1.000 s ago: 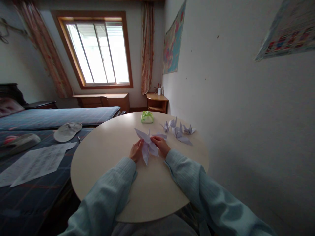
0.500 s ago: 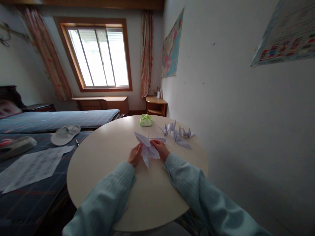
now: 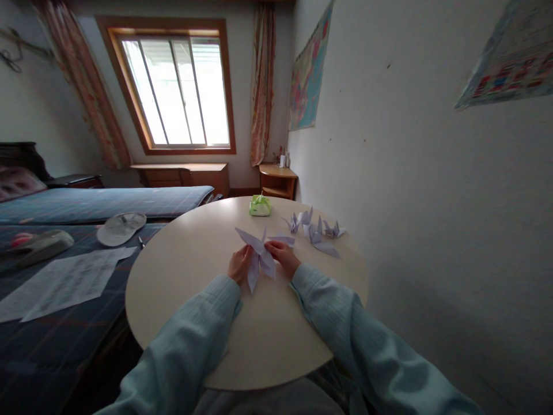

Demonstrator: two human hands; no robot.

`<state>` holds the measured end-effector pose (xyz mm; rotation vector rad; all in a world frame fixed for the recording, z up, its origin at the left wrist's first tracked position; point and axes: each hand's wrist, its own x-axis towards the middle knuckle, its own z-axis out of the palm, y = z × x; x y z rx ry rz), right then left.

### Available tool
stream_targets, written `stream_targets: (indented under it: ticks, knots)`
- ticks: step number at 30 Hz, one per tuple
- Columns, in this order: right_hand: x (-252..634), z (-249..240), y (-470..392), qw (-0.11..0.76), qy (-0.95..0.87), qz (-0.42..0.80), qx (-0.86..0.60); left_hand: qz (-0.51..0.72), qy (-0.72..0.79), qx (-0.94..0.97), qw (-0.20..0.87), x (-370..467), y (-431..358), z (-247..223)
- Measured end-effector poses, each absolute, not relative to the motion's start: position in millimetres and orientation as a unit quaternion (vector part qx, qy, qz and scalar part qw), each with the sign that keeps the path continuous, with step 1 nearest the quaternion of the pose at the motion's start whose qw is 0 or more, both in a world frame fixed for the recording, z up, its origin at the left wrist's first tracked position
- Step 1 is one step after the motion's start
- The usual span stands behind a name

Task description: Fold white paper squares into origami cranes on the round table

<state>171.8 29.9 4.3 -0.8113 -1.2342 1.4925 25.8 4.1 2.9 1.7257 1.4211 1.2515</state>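
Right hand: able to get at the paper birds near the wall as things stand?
Probably yes: the paper birds sit ahead and to the right of the right hand, nothing visibly blocking. It holds the folded paper, though, so likely must let go first.

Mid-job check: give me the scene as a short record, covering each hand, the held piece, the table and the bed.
Left hand: grips the folded paper by its left side
Right hand: pinches it at its right side
Held piece: whitish, pointed flaps spread, over the round table
Table, far side: green-and-white packet
Table, right side: cluster of folded paper pieces
Bed, left: printed sheets, pale cap-like item
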Motion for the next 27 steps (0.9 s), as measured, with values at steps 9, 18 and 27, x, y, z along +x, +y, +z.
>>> stream_targets:
  ticks: [9, 18, 27]
  knots:
    - [172.3, 4.1, 31.1, 0.531, -0.520, 0.558, -0.368, 0.487, 0.504, 0.673, 0.237, 23.2, 6.2, -1.4]
    - [174.2, 9.1, 23.8, 0.569, -0.655, 0.257, -0.426, 0.481, 0.525, 0.665, 0.227, 21.7, 14.1, -8.1]
    - [169.4, 14.3, 6.3, 0.544, -0.746, 0.083, -0.376, 0.534, 0.446, 0.641, 0.323, 24.2, 18.2, -12.3]
